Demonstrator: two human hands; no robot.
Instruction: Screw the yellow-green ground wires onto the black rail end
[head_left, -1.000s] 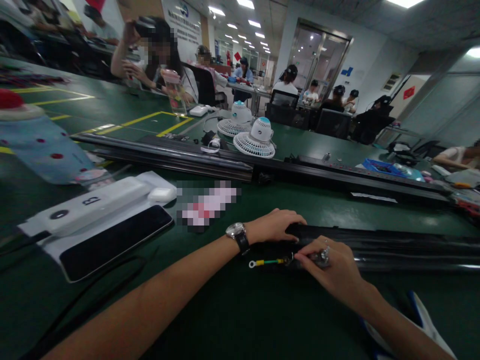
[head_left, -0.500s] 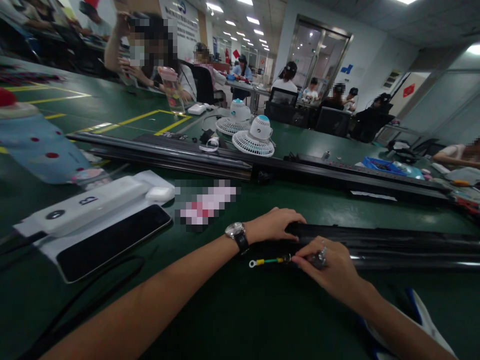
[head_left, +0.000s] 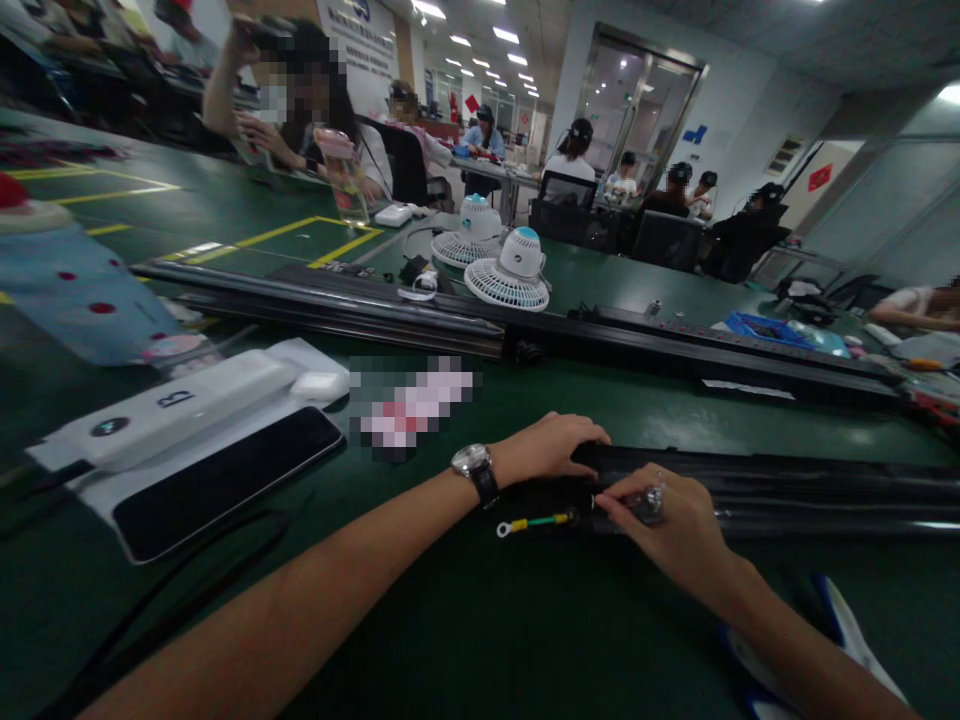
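Note:
Long black rails (head_left: 817,485) lie side by side on the green table, running off to the right. My left hand (head_left: 555,445), with a watch on its wrist, curls its fingers over their near left end. A short green-and-yellow wire (head_left: 541,522) with a metal ring terminal sticks out leftward from the front rail's end. Just right of where it comes out, my right hand (head_left: 664,515) is pinched at the rail end. A tiny pale spot shows at its fingertips, too small to name. The palm side of both hands is hidden.
A phone (head_left: 232,485) and a white power bank (head_left: 180,405) lie at left. Blue-and-white handles (head_left: 855,640) rest under my right forearm. More long rails (head_left: 675,350) cross the table ahead, with white fans (head_left: 510,270) behind. Other people sit beyond.
My right hand's fingertips have shifted slightly right and up, off the base of the wire, where more of the rail end now shows. My left hand stays put.

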